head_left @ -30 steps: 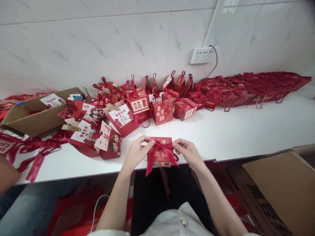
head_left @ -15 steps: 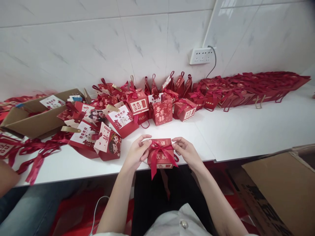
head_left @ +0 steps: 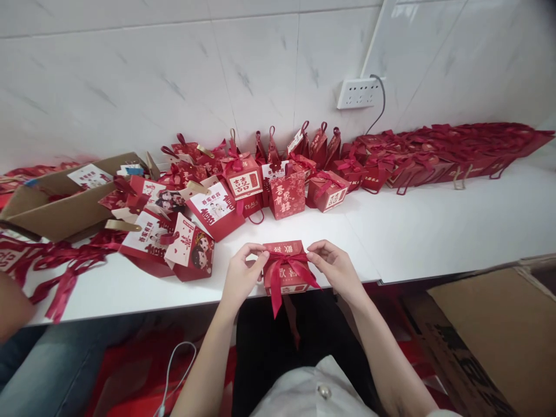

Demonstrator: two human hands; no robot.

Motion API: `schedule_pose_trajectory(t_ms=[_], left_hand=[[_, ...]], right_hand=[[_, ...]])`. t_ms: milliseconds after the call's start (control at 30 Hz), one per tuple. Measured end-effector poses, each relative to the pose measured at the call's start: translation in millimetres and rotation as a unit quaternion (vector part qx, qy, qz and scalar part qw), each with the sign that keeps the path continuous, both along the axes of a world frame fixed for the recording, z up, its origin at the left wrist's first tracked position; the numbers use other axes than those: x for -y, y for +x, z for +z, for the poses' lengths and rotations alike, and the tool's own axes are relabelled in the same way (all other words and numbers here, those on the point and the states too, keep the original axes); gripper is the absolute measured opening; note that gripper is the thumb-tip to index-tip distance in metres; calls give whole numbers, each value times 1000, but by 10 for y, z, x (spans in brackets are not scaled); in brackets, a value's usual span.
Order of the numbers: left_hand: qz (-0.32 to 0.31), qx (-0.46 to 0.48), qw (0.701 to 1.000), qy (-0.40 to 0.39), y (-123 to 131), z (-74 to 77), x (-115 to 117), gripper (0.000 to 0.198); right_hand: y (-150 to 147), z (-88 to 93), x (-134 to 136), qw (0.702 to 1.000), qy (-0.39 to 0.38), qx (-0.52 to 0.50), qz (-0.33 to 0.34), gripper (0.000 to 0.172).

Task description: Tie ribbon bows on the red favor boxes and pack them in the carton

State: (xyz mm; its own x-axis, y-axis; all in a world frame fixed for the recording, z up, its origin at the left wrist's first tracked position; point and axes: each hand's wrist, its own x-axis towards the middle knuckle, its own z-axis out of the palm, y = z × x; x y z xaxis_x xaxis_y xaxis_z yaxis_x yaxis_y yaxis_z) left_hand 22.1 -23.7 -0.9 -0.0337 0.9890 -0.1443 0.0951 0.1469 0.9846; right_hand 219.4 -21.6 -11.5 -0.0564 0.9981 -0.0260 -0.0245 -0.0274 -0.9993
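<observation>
Low centre of frame, at the table [head_left: 412, 231] edge, my left hand [head_left: 241, 278] and right hand [head_left: 337, 270] each pinch a loop of the bow [head_left: 284, 258] on the box [head_left: 290, 279]; even, gentle pulls should centre it, I reckon.

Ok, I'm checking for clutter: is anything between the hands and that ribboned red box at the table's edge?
Nothing visible. The left hand and right hand pinch the ribbon on the red box; the nearest other boxes lie apart, to the left.
</observation>
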Motion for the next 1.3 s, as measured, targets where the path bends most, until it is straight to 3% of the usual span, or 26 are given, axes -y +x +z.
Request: schedule_pose_trajectory(t_ms=[367, 600, 833, 967, 1133, 1300], left_hand=[[-124, -59, 988, 66, -103, 21, 61, 29], [-65, -91, 991, 68, -66, 1, 6, 22], [-66, -117, 985, 111, -32, 60, -78, 20], [-93, -134, 980, 114, -100, 71, -91, 16], [-196, -121, 965, 123, -227, 77, -74, 17], [-151, -149, 967, 142, -193, 116, -98, 16]], right_hand=[[-36, -1, -97, 1000, 4, 16, 10, 26], [-40, 14, -92, 1000, 14, 9, 10, 27], [-14, 11, -87, 1000, 14, 11, 11, 24], [-5, 0, -89, 1000, 11, 16, 13, 23], [4, -4, -94, 1000, 14, 11, 9, 24], [-7, 0, -92, 1000, 7, -1, 11, 26]])
